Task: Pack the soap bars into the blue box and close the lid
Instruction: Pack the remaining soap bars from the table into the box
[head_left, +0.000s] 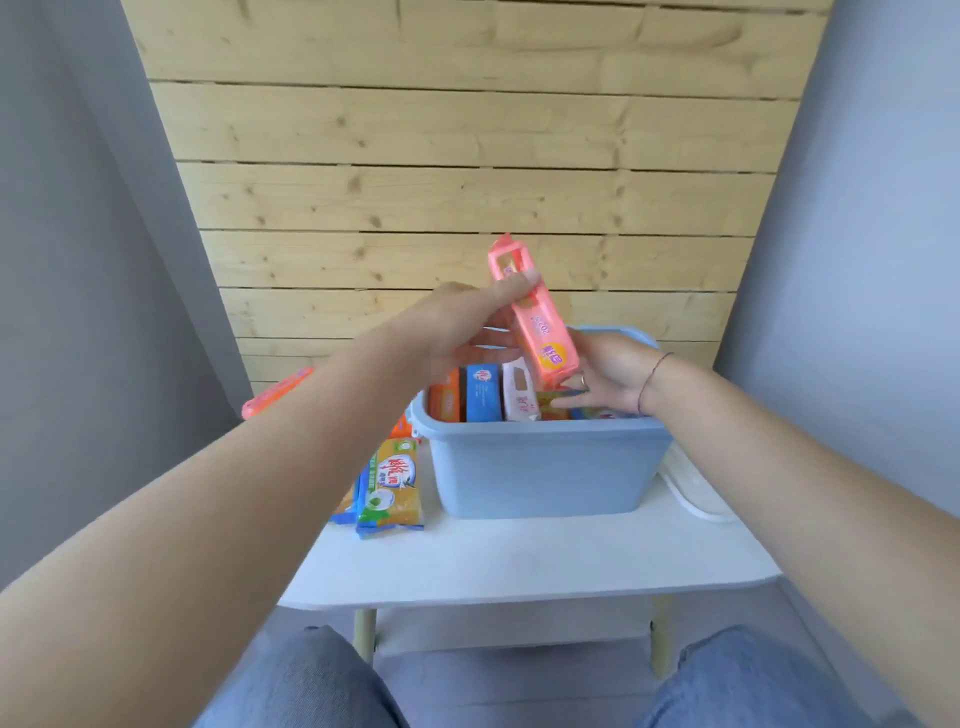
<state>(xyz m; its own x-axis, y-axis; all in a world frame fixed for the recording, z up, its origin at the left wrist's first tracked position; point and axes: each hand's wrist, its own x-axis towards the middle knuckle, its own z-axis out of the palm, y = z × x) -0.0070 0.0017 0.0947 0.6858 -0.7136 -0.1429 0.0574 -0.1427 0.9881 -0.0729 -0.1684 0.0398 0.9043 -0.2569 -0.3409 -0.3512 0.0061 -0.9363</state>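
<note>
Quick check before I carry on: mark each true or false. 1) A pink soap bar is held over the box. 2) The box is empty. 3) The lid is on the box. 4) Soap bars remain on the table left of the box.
1) True: the left hand holds the pink soap bar tilted above the blue box, the right hand at its lower end.
2) False: several bars stand inside.
3) False: the white lid lies right of the open box.
4) True: the yellow soap bar and others lie there.
</note>
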